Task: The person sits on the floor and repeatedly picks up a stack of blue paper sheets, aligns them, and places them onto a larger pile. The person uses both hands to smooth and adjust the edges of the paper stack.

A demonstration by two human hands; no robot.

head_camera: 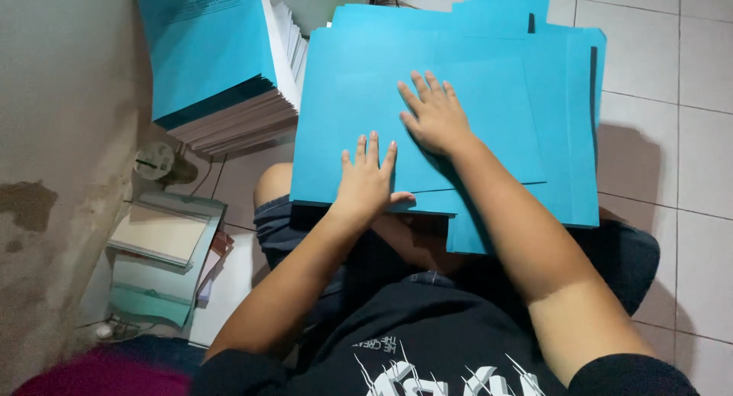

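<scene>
A loose pile of blue paper sheets [534, 159] rests across my lap and knees, its edges fanned out unevenly. My left hand [368, 181] lies flat on the near part of the pile, fingers spread, thumb at the front edge. Farther up, my right hand [434, 115] presses palm down on the top blue sheet [366, 98], fingers apart. Neither hand grips anything.
A thick stack of bound booklets with a blue cover [210, 52] sits at the upper left. A spiral notebook and folders [156, 235] lie on the floor by the stained wall [53, 136], near a wall socket [155, 161]. White floor tiles [672, 136] stretch to the right.
</scene>
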